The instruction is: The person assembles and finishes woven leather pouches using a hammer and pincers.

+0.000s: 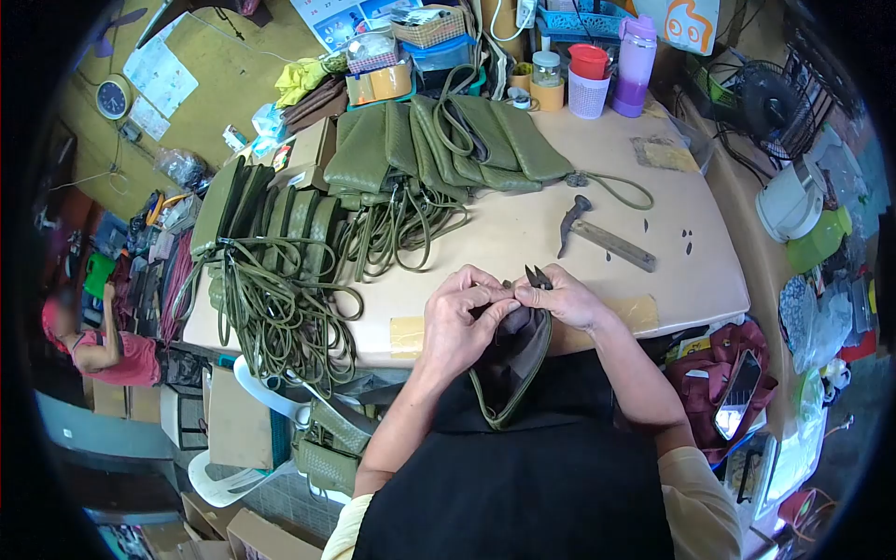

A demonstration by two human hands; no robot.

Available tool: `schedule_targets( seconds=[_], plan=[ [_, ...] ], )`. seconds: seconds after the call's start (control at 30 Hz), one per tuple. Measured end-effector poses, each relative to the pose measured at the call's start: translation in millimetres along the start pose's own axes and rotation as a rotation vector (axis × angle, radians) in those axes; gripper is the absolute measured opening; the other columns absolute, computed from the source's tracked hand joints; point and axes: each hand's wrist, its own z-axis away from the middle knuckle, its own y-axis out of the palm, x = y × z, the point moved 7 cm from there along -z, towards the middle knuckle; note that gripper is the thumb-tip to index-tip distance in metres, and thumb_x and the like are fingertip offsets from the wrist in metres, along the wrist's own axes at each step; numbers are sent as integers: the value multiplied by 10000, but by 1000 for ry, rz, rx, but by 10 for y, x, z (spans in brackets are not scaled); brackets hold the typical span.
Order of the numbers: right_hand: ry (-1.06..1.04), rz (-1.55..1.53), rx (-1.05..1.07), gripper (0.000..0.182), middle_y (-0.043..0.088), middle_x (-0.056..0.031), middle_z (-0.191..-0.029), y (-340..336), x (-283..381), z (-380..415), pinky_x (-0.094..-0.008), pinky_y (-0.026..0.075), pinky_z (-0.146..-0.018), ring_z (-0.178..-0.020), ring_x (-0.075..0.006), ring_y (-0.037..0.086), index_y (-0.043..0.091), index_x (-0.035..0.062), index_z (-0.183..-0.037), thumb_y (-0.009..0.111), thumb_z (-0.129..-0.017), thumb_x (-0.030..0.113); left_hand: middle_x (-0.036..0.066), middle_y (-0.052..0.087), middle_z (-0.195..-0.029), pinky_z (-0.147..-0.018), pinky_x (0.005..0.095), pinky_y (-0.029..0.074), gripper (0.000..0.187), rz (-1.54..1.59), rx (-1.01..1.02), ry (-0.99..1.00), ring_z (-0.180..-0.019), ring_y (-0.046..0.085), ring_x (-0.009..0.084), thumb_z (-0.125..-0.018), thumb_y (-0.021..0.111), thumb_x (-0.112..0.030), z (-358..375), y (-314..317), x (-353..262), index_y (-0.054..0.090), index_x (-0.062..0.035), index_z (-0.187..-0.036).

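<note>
Forearms, two, bare: the left forearm (pixel 399 411) and right forearm (pixel 646 378) are reaching forward from bent elbows and converging before the torso. Left hand (pixel 459 317), one: fingers curling inward, thumb pressing in a pinch. Right hand (pixel 567 297), one: fingers closing in a grip, thumb pointing toward the left thumb.

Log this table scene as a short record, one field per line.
Left hand: pinching the edge of an open pouch
Right hand: at the same edge, also holding a dark pointed tool
Hammer: lying on the table, beyond the hands
Green pouches: two groups on the table, with straps
Bottle: purple, upright, far side
Phone: on a red bag, right of the table
</note>
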Motion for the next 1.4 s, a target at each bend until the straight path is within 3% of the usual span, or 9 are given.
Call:
schedule_targets(
  seconds=[0.1, 0.23, 0.33, 0.6, 0.93, 1.07, 1.17, 1.23, 1.4],
  plan=[
    [151, -111, -266, 440, 632, -45, -959, -108, -303, 37, -279, 457, -798, -892, -103, 564, 616, 3, -1068, 700, -869, 386, 77, 654, -814, -662, 288, 503, 83, 46, -141, 46, -742, 623, 176, -761, 754, -56, 67, 31, 59, 737, -27, -837],
    [190, -265, -167, 541, 620, -88, -1041, -102, -633, -57, -301, 462, -823, -944, -125, 568, 532, 19, -1187, 730, -839, 383, 80, 635, -825, -633, 272, 499, 72, -17, -173, 56, -718, 605, 160, -815, 712, -53, 84, -18, 216, 684, 11, -799],
    [-201, 283, -472, 412, 606, -92, -1048, -109, -29, 161, -335, 487, -837, -986, -194, 620, 565, 22, -1097, 731, -837, 295, 68, 572, -844, -575, 245, 477, 137, 130, -139, -76, -685, 540, 112, -883, 653, -74, 121, 38, 474, 603, 25, -803],
    [-363, 1106, -604, 279, 551, -49, -896, 202, 740, 586, -374, 459, -682, -752, -240, 605, 667, 82, -926, 775, -672, 117, 88, 578, -837, -634, 285, 458, 131, 103, -124, -68, -719, 552, 163, -886, 639, -76, 80, 125, 350, 586, 12, -804],
    [-344, 1074, -583, 254, 557, -49, -872, 219, 710, 557, -377, 470, -692, -780, -234, 615, 670, 80, -896, 774, -667, 111, 101, 573, -833, -682, 297, 444, 165, 73, -109, -91, -750, 542, 180, -888, 634, -91, 87, 145, 282, 561, 18, -788],
    [-246, 730, -602, 188, 574, -68, -887, 15, 497, 447, -373, 491, -746, -800, -255, 630, 664, 64, -878, 759, -719, 95, 82, 566, -834, -690, 292, 443, 157, 101, -151, 7, -761, 533, 167, -930, 592, -125, 140, 137, 400, 559, -7, -832],
    [-304, 441, -633, 172, 616, -63, -868, -158, 254, 353, -315, 492, -789, -804, -197, 639, 655, 26, -882, 758, -765, 100, 74, 601, -909, -694, 296, 470, 103, 553, -141, -340, -768, 556, 154, -939, 578, -131, 249, 221, 788, 564, -30, -944],
    [-30, 99, -224, 196, 637, -37, -834, -89, -88, 202, -286, 476, -794, -805, -126, 599, 638, 1, -900, 755, -774, 96, 61, 590, -986, -800, 262, 437, 163, 673, -242, -201, -884, 547, 148, -991, 513, -197, 226, 140, 750, 523, -40, -947],
    [23, 120, -297, 184, 624, 4, -840, -150, -175, 170, -256, 449, -764, -786, -85, 547, 624, 9, -887, 729, -826, 148, 96, 638, -1108, -901, 263, 451, 289, 567, 142, -304, -1011, 583, 137, -900, 614, -17, 271, 108, 787, 546, 28, -1178]
  ],
)
